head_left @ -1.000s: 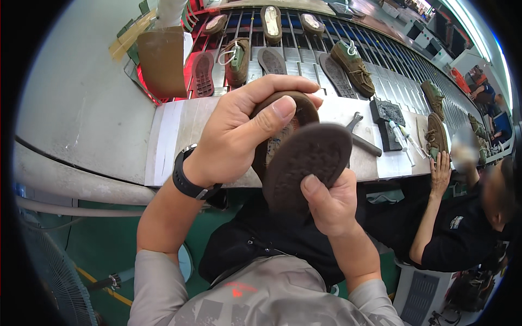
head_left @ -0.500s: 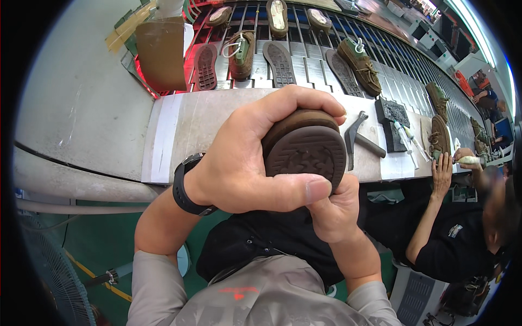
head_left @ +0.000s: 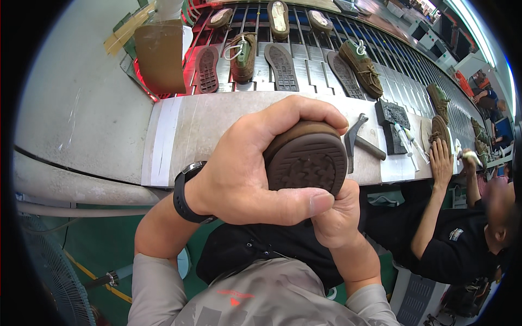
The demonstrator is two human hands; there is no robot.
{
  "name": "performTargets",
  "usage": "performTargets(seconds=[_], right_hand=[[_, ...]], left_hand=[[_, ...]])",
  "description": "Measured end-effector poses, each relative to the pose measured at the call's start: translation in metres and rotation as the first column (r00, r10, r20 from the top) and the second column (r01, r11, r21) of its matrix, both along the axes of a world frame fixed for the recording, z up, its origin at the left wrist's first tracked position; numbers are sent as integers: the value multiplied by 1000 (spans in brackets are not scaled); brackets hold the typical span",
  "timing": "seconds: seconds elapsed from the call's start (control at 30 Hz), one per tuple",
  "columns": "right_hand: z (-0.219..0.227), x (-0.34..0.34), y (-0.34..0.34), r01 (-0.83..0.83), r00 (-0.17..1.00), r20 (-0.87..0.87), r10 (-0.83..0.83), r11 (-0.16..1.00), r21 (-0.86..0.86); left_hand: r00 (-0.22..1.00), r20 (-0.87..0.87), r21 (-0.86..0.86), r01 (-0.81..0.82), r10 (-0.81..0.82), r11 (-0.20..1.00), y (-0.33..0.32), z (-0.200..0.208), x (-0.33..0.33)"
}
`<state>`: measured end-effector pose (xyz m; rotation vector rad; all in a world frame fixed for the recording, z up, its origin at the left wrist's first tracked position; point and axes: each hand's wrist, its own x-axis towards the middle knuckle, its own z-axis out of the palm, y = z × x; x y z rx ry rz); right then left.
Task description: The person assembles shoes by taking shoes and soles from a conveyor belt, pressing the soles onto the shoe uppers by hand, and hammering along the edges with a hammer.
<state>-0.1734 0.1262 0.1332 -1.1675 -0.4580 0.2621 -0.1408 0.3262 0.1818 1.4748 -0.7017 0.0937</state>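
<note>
A brown shoe [head_left: 307,165] is gripped between my two hands above the front edge of the bench, its dark treaded sole turned up toward me. My left hand [head_left: 255,168] wraps round one side, with the fingers over the far end and the thumb across the sole's near edge. From the right and below, my right hand [head_left: 338,214] holds the shoe; most of its fingers are hidden behind it. Just right of the shoe lies a hammer [head_left: 359,138] with a metal head, on the bench.
Behind the bench [head_left: 212,122], a roller conveyor carries loose soles [head_left: 281,68] and lasted shoes [head_left: 243,60]. Black blocks [head_left: 392,117] and brushes [head_left: 406,144] lie to the right. A co-worker's hand [head_left: 441,163] rests on another shoe. A cardboard flap [head_left: 159,60] stands at left.
Both hands and the shoe have dropped slightly in the picture, and the sole now sits closer against the brown upper. The co-worker's far hand has shifted a little.
</note>
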Motion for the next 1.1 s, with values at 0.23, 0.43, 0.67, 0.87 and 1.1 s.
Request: performTargets(seconds=[0.23, 0.43, 0.67, 0.87, 1.1], right_hand=[[1, -2, 4, -10, 999, -30, 12, 998, 64], [12, -7, 11, -23, 997, -68, 25, 999, 30], [12, 33, -2, -84, 976, -200, 89, 996, 33], [-5, 77, -12, -156, 961, -205, 187, 975, 159], [-7, 77, -11, -118, 980, -140, 140, 982, 150]], left_hand=[[997, -77, 11, -5, 6, 1000, 1, 6, -5], [989, -118, 20, -88, 90, 996, 5, 15, -17], [951, -303, -147, 25, -69, 989, 8, 14, 32], [941, -296, -326, 64, -166, 943, 1, -5, 57], [948, -281, -320, 52, -147, 946, -3, -8, 61]])
